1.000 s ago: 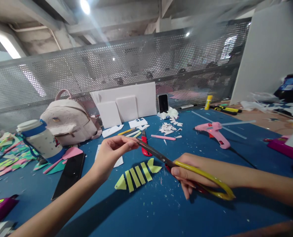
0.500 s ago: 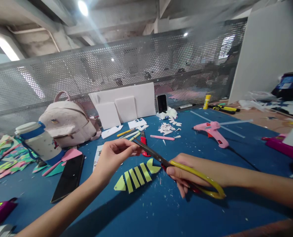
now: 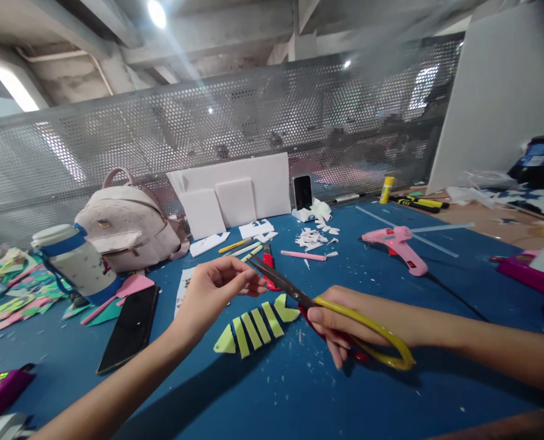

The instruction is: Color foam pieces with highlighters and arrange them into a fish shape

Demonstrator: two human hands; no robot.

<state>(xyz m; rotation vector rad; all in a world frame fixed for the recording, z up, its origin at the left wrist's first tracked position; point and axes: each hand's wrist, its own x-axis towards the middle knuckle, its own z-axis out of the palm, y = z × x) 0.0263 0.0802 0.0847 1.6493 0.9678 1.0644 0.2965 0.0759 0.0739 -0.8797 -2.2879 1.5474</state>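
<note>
Hovering above the surface (image 3: 290, 397), the left hand (image 3: 214, 287) holds fingers near thumb; whether they pinch anything, I cannot tell. Six green pieces (image 3: 261, 326) lie nearby, seemingly spaced to keep a fish's order. One pair of scissors (image 3: 294, 292) follows, clamped in the right hand's (image 3: 345, 324) fingers, presumably for firm control.

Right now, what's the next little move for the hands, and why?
I'd probably ease the left hand back a bit from the scissors: its curled fingers are close to the blades, and the right hand has the handles, so a snip might pinch.
</note>
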